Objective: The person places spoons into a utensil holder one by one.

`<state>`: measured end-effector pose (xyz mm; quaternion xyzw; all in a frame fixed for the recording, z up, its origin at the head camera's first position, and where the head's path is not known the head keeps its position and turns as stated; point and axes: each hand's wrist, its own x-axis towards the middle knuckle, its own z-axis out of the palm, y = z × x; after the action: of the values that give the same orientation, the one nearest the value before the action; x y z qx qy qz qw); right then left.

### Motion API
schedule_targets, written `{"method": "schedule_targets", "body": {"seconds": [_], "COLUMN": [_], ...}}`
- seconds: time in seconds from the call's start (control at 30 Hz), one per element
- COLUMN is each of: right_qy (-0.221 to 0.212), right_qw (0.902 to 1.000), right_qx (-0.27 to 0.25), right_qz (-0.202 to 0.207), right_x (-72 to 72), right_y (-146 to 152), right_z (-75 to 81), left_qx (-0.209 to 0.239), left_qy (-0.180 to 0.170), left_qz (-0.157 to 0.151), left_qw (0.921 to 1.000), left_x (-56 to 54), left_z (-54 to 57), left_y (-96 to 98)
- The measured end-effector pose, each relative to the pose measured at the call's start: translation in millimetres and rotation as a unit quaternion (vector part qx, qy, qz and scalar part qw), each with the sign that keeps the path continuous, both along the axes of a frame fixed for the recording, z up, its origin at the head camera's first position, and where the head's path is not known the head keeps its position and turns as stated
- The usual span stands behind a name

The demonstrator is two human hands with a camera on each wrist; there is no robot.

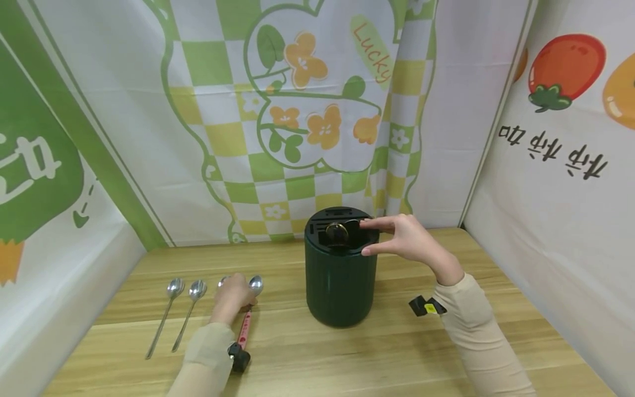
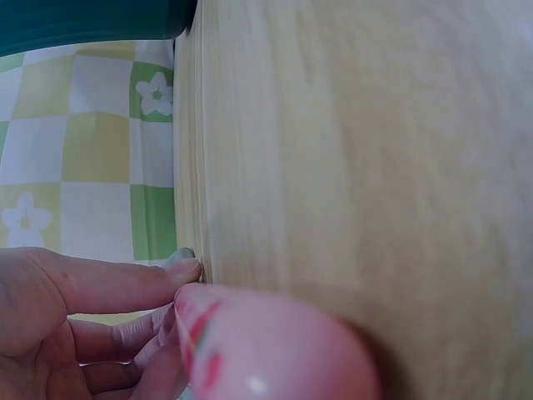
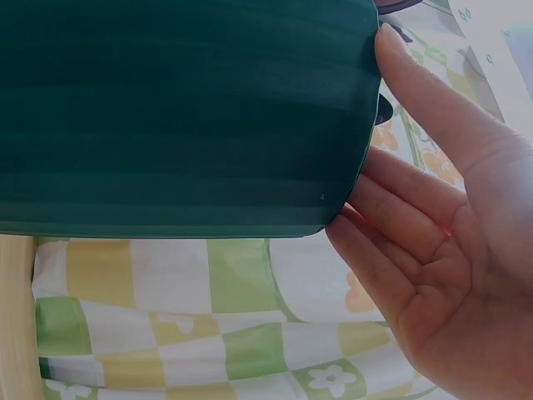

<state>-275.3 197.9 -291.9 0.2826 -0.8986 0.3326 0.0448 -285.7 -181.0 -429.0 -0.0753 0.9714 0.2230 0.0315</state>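
Four spoons can be made out on the tabletop (image 1: 297, 358). Two plain metal ones, the far-left spoon (image 1: 163, 320) and its neighbour (image 1: 187, 314), lie side by side with bowls pointing to the back. The left hand (image 1: 233, 295) covers most of a third spoon (image 1: 222, 280), of which only part of the bowl shows. Just to the right lies the pink-handled spoon (image 1: 244, 330), pinched between the left hand's thumb and fingers; a black wrist camera (image 1: 240, 358) hides the handle's lower end.

Well to the right, near the back edge, a dark green holder (image 1: 339, 286) stands upright. The right hand (image 1: 412, 237) reaches to the right side of its rim, thumb and fingers apart and mostly straight, touching it without curling round. Inside the top sits a round dark piece (image 1: 337, 234) with a gold-coloured edge.

Behind the holder hangs a green-and-yellow checked curtain (image 1: 297, 127), and to the right stands a white panel (image 1: 545, 182) printed with fruit
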Motion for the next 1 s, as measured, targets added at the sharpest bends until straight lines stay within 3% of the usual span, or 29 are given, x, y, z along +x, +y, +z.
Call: {"method": "schedule_targets", "body": {"seconds": [0.4, 1.0], "right_qy": [0.004, 0.007], "right_qw": [1.0000, 1.0000], "right_qx": [0.003, 0.002], "right_qz": [-0.002, -0.003], "right_x": [0.0, -0.8], "right_y": [-0.5, -0.4], "right_z": [-0.3, -1.4], "left_qx": [0.007, 0.053], "left_qy": [0.003, 0.004], "left_qz": [-0.003, 0.003], "left_qw": [1.0000, 0.9986], "left_x": [0.5, -2.1], "left_z": [0.7, -0.8], "left_y": [2.1, 4.8]}}
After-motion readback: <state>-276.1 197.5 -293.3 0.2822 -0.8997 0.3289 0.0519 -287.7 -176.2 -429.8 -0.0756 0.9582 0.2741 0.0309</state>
